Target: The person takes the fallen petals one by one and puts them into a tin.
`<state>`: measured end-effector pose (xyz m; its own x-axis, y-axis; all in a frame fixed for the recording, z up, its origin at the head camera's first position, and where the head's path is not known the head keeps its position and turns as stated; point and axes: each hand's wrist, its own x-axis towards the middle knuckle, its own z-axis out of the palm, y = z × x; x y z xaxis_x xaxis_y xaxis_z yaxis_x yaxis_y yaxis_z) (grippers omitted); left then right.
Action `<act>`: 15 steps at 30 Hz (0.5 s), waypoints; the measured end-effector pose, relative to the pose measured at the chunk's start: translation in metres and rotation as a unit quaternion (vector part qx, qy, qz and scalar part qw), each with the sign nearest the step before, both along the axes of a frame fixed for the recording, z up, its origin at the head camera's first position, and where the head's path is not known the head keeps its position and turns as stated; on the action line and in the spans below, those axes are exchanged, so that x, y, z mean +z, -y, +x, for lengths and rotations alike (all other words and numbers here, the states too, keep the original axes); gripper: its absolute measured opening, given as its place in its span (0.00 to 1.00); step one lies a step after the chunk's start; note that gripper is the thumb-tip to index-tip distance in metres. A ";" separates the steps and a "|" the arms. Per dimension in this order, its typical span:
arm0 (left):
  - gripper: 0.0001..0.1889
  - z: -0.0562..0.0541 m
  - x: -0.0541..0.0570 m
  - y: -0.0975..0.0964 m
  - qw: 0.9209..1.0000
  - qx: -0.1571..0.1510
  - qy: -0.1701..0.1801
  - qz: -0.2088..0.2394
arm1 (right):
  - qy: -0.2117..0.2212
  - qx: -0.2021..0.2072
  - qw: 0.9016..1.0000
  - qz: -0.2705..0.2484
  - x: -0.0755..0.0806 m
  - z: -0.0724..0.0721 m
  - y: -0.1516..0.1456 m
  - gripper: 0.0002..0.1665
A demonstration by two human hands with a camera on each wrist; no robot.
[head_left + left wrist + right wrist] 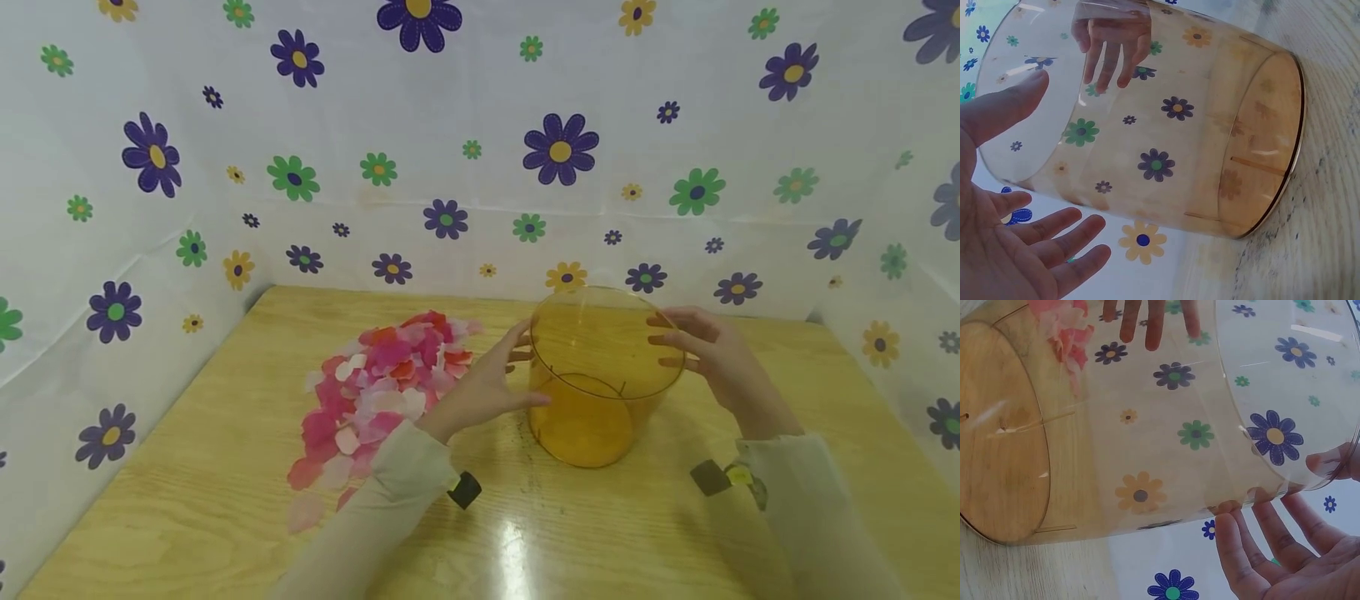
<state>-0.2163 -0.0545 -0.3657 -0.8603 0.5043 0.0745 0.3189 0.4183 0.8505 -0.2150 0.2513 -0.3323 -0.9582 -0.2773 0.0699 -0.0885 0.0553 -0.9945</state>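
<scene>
A large see-through amber cylinder container (592,417) stands upright on the wooden table, its round mouth facing up. At its left side is my left hand (491,383), thumb toward me and fingers spread along the far side. In the left wrist view, the fingers (1079,244) of that hand are loosely extended beside the wall. My right hand (716,354) is at the container's right side near the rim. Its fingertips (1229,509) are right at the wall in the right wrist view, fingers slightly bent and apart, with the thumb by the rim.
A heap of pink, red and white artificial petals (382,383) lies left of the container, partly behind my left forearm. The wooden tabletop (225,483) meets a white cloth (480,100) printed with flowers at the back and sides.
</scene>
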 end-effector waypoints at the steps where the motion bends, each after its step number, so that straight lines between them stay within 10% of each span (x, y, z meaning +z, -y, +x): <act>1: 0.52 0.001 0.001 0.003 1.000 0.001 -0.004 0.000 | 0.003 0.000 1.000 -0.004 0.000 0.000 0.001 0.11; 15: 0.31 0.019 0.041 0.082 0.988 0.111 -0.090 -0.052 | 0.009 -0.016 1.000 -0.021 -0.005 0.004 0.005 0.11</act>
<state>-0.1976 -0.1361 -0.3245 -0.9277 0.3184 0.1947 0.3525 0.5761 0.7375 -0.2113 0.2464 -0.3368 -0.9677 -0.2438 0.0643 -0.0702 0.0156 -0.9974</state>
